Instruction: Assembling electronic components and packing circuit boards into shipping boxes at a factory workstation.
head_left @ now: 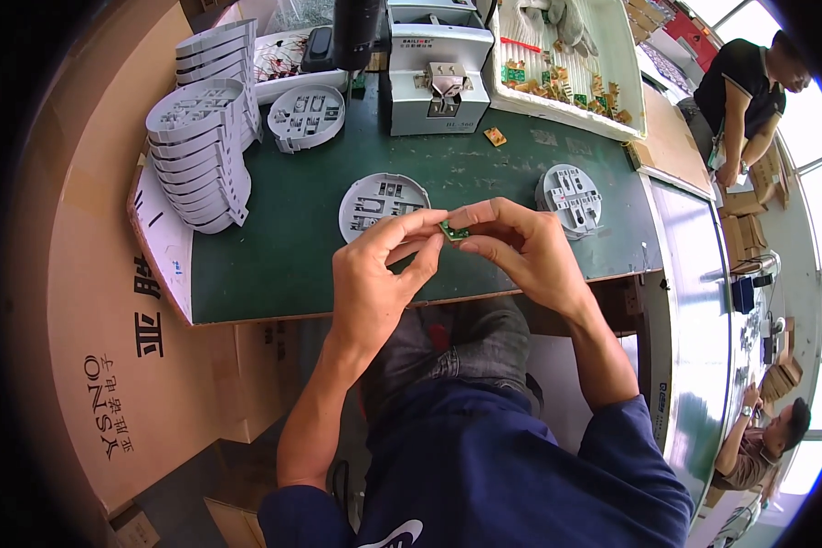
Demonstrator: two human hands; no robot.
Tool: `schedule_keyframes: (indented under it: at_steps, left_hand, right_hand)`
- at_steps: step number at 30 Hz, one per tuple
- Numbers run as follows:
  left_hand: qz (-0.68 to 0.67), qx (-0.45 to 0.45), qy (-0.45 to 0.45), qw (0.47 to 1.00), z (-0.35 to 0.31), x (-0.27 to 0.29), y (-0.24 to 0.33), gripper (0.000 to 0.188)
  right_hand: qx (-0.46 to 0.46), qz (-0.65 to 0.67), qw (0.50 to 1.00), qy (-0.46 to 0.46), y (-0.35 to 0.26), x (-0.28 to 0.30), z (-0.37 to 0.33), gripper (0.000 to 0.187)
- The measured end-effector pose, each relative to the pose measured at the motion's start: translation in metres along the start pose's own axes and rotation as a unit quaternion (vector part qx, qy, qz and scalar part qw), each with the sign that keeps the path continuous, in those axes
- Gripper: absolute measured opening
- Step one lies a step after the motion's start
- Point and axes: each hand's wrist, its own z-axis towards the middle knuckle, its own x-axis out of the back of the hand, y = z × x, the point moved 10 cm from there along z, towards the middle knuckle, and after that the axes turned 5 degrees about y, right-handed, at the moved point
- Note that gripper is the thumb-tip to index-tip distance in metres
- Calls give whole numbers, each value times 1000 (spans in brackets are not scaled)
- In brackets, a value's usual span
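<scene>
A small green circuit board (454, 232) is pinched between the fingertips of both hands above the front part of the green bench. My left hand (385, 265) is closed on its left side, and my right hand (518, 245) grips its right side. Just behind my left fingers lies a round grey plastic base (382, 196) with slots and raised parts; my fingers hide its front right part. To the right, another round grey base (571, 196) rests on the bench with pale parts fitted on it.
Stacked grey round bases (201, 155) stand at the left, with a single one (307, 117) beside them. A grey screw-feeder machine (438, 78) and a dark hanging screwdriver (354, 36) are at the back. A white foam tray (571, 105) holds small boards. Two people work at the right.
</scene>
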Motion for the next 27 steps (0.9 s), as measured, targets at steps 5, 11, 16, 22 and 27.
schedule_keyframes:
  at_steps: [5, 11, 16, 22, 27]
  left_hand:
    - [82, -119, 32, 989, -4, 4, 17, 21]
    - [201, -159, 23, 966, -13, 1, 22, 21]
    - [217, -245, 44, 944, -16, 1, 39, 23]
    - [200, -243, 51, 948, -15, 0, 48, 25]
    - [200, -261, 66, 942, -17, 2, 45, 24]
  right_hand:
    - [-12, 22, 999, 28, 3, 2, 0, 34]
    - [-36, 38, 999, -10, 14, -6, -2, 31]
    - [-43, 99, 994, -22, 16, -10, -2, 28]
    - [-52, 221, 973, -32, 27, -12, -2, 31]
    - [-67, 353, 933, -30, 30, -16, -6, 29]
